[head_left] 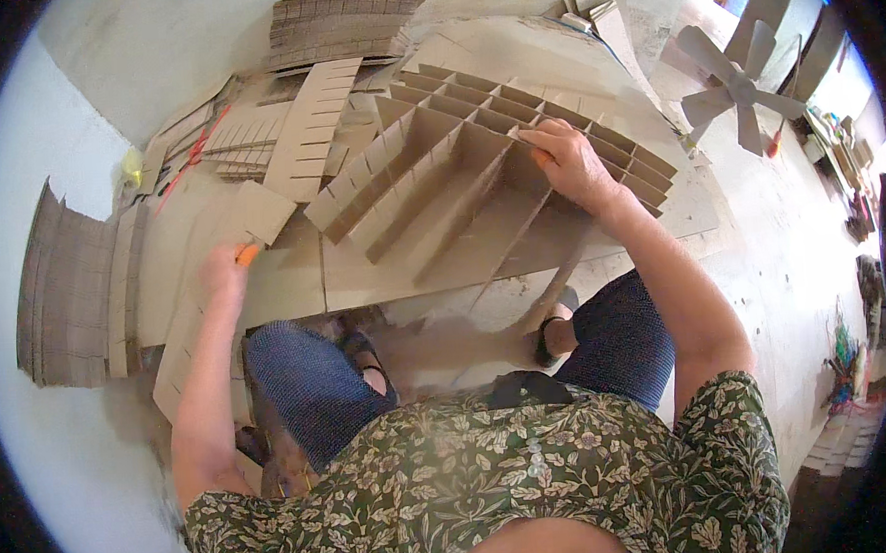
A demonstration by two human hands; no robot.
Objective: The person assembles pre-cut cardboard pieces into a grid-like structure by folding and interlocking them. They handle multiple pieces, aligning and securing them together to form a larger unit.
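Observation:
A cardboard divider grid (446, 141), made of interlocked slotted strips, stands tilted on the board in front of me. Its far part forms closed square cells, while several long strips reach toward me with loose near ends. My right hand (576, 169) grips its top edge right of the middle, thumb and fingers pinched on a strip. Off to the left, my left hand (224, 271) is closed at a pale slotted cardboard strip (181, 335), which seems to run under the fingers; the exact grip is partly hidden. Orange coverings show on a finger of each hand.
Loose slotted strips (315, 133) lie beyond my left hand, near a red cord (196, 149). Stacks of cardboard strips stand at the back (344, 21) and by the left wall (68, 286). A fan (739, 89) is at the far right. My knees flank the board's near edge.

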